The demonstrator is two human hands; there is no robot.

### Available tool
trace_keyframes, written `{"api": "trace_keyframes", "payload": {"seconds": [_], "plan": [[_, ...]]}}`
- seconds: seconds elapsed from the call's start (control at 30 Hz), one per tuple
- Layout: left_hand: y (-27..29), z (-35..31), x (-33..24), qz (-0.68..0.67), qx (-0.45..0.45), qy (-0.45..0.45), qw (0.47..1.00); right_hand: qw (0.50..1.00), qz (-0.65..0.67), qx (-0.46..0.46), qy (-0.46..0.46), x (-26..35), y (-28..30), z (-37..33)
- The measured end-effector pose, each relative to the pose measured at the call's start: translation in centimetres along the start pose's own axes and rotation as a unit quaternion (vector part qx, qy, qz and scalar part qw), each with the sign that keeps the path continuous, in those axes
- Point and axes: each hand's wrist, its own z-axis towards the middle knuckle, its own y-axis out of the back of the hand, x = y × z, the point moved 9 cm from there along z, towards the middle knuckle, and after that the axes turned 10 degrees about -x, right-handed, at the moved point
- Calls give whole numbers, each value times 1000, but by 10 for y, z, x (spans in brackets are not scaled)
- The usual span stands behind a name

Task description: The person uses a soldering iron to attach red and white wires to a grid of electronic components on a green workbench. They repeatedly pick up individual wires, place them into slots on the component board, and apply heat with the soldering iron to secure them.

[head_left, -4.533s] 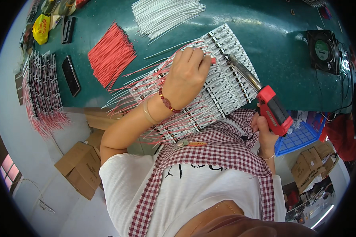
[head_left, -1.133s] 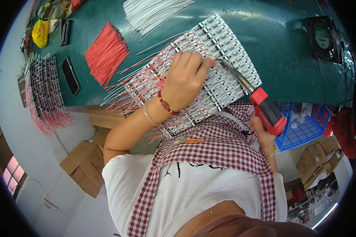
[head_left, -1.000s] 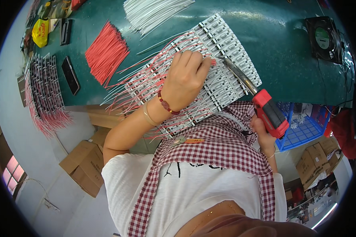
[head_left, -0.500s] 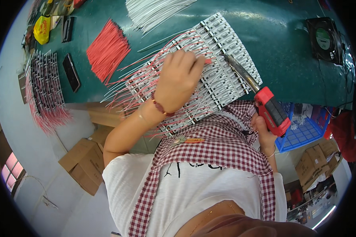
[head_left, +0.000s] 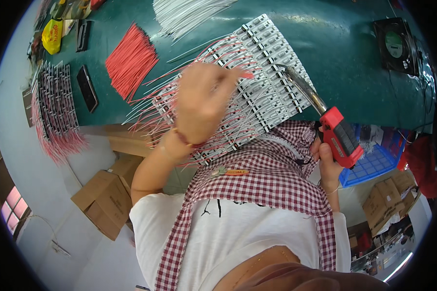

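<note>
My left hand, smeared by motion, hovers over a panel of rows of small grey-white parts. A few red wires stick out from its pinched thumb and fingers. Red and white wires hang from many rows on the panel's left part; the right rows look bare. At the panel's right side, my right hand is closed around a red and black soldering gun, its grip partly hiding the fingers. The gun's metal tip points up-left over the panel, touching or just above it; I cannot tell which.
On the green table lie a pile of red wires, a pile of white wires, a phone and wired panels. A black fan stands at right. A blue basket and cardboard boxes sit below.
My left hand has moved left and slightly down, with the red wires at its fingertips. The soldering gun has shifted a little right, and the panel slightly left.
</note>
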Motion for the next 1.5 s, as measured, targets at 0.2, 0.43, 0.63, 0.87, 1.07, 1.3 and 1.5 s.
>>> {"api": "trace_keyframes", "payload": {"seconds": [0.2, 0.43, 0.63, 0.87, 1.07, 1.3, 1.5], "plan": [[-53, -15, -13, -45, 62, 3, 997, 999, -22, 42, -26, -19, 1, -11], [-52, -15, -14, -58, 41, 3, 997, 998, -13, 60, -27, -20, -2, -11], [-59, -17, -15, -58, 60, 9, 996, 997, -33, 66, -8, -18, -1, -9], [-62, -17, -17, -29, 75, 13, 997, 992, -87, 85, 35, -19, 0, -6], [-59, -17, -14, -56, 50, 18, 997, 997, -69, 24, 30, -2, 4, -1], [-52, -16, -16, -79, 29, 5, 996, 999, -43, 6, 7, -4, 4, -2], [-58, -17, -14, -72, 46, 16, 996, 996, -72, 43, 4, -16, 2, -4]]}}
